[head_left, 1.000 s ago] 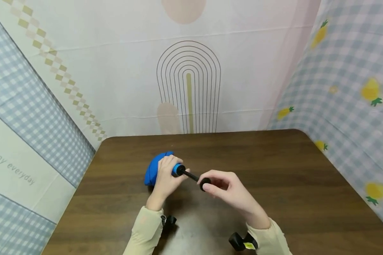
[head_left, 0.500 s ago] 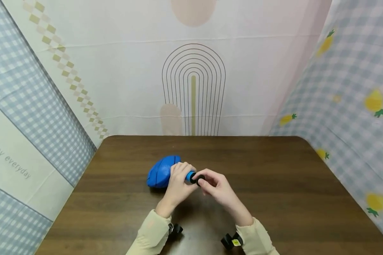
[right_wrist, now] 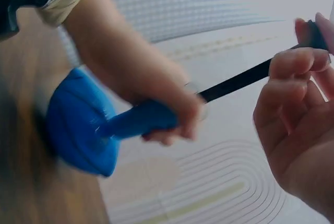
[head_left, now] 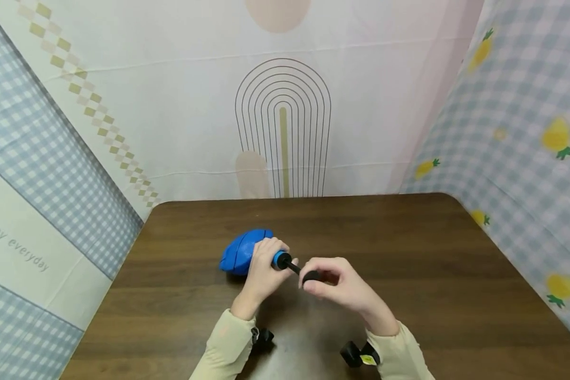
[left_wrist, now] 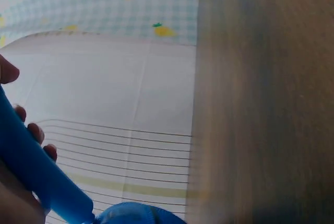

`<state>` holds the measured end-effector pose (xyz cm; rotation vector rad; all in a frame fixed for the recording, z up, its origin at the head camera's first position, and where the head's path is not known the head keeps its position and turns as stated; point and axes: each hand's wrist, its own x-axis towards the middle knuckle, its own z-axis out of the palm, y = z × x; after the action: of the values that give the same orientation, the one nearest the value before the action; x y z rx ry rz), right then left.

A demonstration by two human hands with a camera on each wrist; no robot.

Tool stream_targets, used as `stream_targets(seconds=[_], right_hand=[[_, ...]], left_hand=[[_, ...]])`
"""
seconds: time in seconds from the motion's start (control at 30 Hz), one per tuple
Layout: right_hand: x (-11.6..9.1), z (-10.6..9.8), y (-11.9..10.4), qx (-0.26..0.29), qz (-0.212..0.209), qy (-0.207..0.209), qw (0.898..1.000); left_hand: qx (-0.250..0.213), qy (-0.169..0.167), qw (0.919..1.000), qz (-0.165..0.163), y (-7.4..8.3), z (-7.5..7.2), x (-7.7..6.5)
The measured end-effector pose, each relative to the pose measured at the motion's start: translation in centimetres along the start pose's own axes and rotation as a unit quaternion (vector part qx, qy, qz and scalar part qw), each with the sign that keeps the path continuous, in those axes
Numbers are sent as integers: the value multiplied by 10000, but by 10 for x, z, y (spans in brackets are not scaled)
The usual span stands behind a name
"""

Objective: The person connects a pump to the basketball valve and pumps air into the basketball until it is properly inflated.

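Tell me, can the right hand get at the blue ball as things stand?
Probably not directly: the right hand pinches the black handle, and the left hand, gripping the blue pump, is between the right hand and the blue ball.

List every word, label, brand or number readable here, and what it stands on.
"appy everyday": on the left checked cloth, cut off at the picture's edge.
Yellow label on the black right-wrist device: too small to read.
Blue ball and blue pump: no readable text.
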<state>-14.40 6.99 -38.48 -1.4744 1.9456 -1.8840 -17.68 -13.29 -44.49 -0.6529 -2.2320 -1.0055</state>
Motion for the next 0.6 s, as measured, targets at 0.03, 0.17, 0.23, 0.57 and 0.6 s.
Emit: stream_targets(seconds=[0.03, 0.17, 0.23, 0.57, 0.6], right_hand=[[1, 0, 6, 28, 44, -18, 10000], [2, 1, 28, -288, 400, 116, 9987], [3, 3, 38, -498, 570, 244, 9968], [3, 0, 21, -1274, 437, 92, 9908], [2, -2, 14, -1265, 255, -48, 9916]], left_hand=[[-30, -28, 10000, 64, 2, 2, 0], [27, -216, 9992, 322, 7, 6, 0], [153, -321, 9984, 450, 9, 7, -1], [657, -156, 9971, 355, -7, 7, -2], [668, -93, 9972, 320, -10, 6, -3]])
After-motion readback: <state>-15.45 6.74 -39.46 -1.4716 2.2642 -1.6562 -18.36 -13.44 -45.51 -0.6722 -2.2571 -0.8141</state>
